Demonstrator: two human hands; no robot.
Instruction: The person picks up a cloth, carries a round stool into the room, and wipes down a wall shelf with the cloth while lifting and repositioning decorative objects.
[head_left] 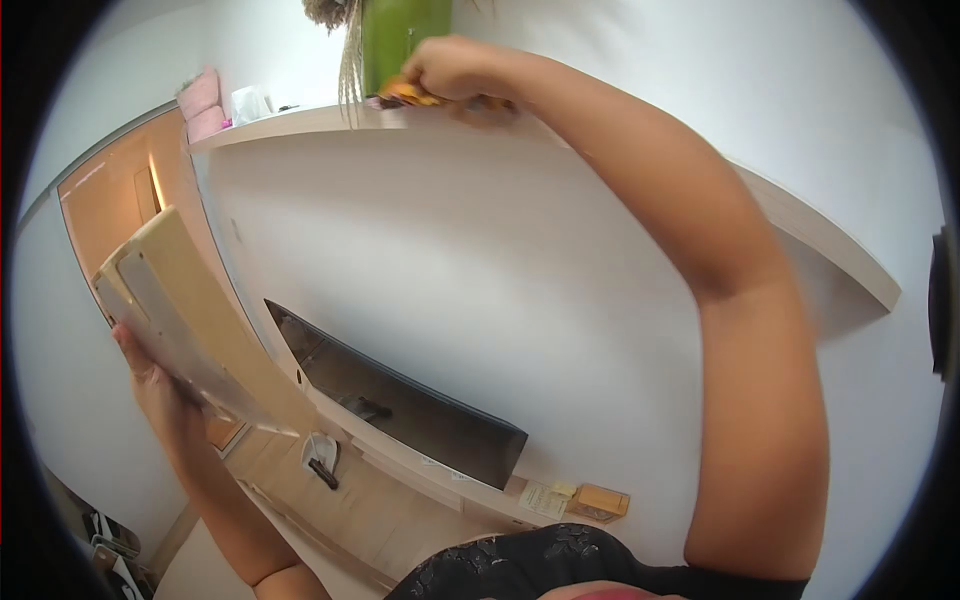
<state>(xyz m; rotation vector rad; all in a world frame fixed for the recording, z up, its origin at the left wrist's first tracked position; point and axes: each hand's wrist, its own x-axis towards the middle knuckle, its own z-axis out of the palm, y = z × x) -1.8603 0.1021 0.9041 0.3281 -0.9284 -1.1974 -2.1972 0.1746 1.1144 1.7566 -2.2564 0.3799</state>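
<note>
High up at the wall shelf [290, 122], my right hand [447, 68] is closed on a bunched orange-and-yellow patterned cloth [408, 95]. The cloth is at the shelf top, just in front of a tall green vase [395, 45]. Dried stems [350, 70] hang down at the vase's left. On the left side, my left hand [160, 385] grips the edge of a flat, pale wooden picture frame [215, 300], held up and tilted away from the shelf. Its thumb shows on the near side; the other fingers are mostly hidden behind the frame.
A pink soft object [202, 105] and a white packet [250, 104] stand on the shelf's left end. Below hangs a dark television [400, 400]. A wooden box [600, 502] and papers [545, 499] lie lower right. A doorway [115, 190] opens at left.
</note>
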